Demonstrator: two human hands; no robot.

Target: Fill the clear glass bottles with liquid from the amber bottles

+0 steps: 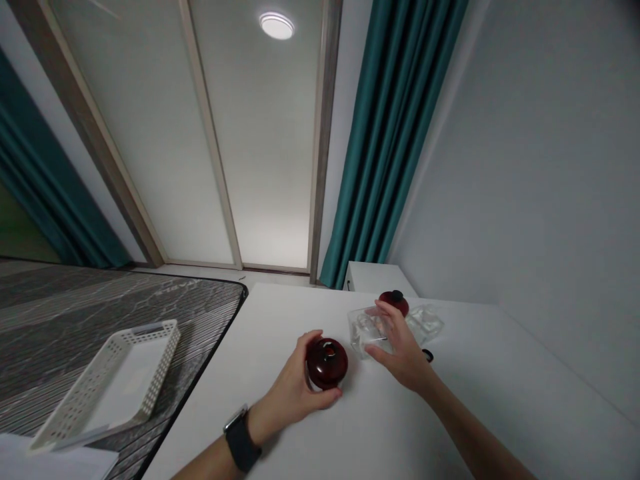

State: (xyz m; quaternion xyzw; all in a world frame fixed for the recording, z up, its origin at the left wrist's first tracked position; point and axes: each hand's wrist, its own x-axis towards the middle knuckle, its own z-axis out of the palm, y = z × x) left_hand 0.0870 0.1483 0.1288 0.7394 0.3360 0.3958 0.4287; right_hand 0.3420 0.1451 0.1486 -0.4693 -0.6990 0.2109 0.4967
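My left hand (297, 380) is wrapped round a dark red, glossy round vessel (326, 375) with a small opening in its top. It is upright at the white table's surface. Just to the right, my right hand (400, 350) has its thumb and fingers apart, over the edge of a clear plastic box (357, 330). I cannot tell whether they touch it. Beyond the fingertips sits a second dark red round piece (395, 303) with a black knob or cap. A small black curved piece (428, 355) is partly hidden behind my right wrist.
Crumpled clear plastic (425, 322) lies right of the box on the white table (270, 313). To the left, a white perforated basket (167, 340) and white sheets (55, 460) rest on a grey striped surface. A white cabinet (377, 277) stands behind the table, near teal curtains.
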